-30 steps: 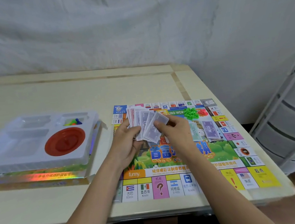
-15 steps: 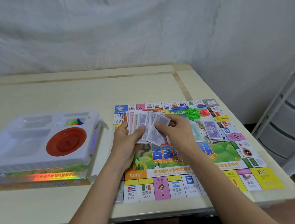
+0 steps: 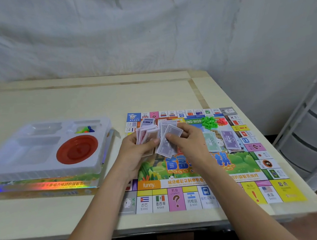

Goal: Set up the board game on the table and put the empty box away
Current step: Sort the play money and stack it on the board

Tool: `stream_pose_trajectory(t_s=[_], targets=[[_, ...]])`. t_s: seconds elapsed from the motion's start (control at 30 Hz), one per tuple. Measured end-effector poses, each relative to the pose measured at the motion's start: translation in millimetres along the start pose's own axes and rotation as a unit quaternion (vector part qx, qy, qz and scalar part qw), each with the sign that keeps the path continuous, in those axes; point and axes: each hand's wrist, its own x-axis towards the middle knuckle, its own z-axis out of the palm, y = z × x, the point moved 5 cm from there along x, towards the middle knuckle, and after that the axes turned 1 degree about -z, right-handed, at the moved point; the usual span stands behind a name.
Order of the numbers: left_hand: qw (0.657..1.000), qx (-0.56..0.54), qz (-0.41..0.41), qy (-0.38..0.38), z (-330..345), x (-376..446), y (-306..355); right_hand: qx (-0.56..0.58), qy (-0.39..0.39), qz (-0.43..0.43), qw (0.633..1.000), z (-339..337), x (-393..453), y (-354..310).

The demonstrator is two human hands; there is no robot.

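Observation:
The colourful game board [image 3: 199, 174] lies open on the right half of the table. Above its middle, my left hand [image 3: 136, 154] grips a fanned stack of play-money notes [image 3: 147, 135]. My right hand [image 3: 189, 142] pinches a few purple notes [image 3: 168, 140] pulled from that stack. Two small piles of notes, green [image 3: 212, 141] and purple [image 3: 230, 139], rest on the board to the right. Green houses [image 3: 209, 122] and red pieces [image 3: 222, 121] sit near the board's far edge. The white plastic box insert [image 3: 29, 154] with a red dish [image 3: 77, 149] rests on the shiny box [image 3: 43, 187] at the left.
Coloured pawns [image 3: 85, 129] lie in a small compartment of the insert. A white drawer rack [image 3: 313, 131] stands off the table's right side. A white cloth hangs behind the table. The table's front edge is close under my forearms.
My hands have shifted slightly while sorting; the right hand has drawn purple notes apart from the fan in the left hand. The board and box have not moved.

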Motion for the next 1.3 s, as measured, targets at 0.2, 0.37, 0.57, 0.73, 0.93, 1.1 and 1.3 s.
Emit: stream_pose_trajectory(t_s=[0.2,0.37,0.57,0.73,0.93,1.1,1.3], targets=[[0.996,0.074,0.035,0.046,-20,-7,10,-0.052,-0.012,-0.052,0.997,13,-15,-6],[0.987,0.078,0.07,0.123,-30,-21,14,-0.203,-0.015,-0.119,0.972,33,-26,-6],[0.986,0.11,0.06,0.108,-18,-40,10,-0.222,-0.044,-0.127,0.966,44,-42,1],[0.982,0.126,0.073,0.122,-12,-53,19,-0.211,-0.039,-0.123,0.969,43,-46,2],[0.983,0.129,0.079,0.101,-14,-47,19,-0.24,-0.024,-0.112,0.964,40,-40,4],[0.96,0.242,0.11,0.086,-29,-28,23,-0.225,-0.058,-0.018,0.972,39,-27,7],[0.934,0.333,0.079,0.103,-35,-15,11,-0.35,-0.065,-0.023,0.934,42,-24,14]])
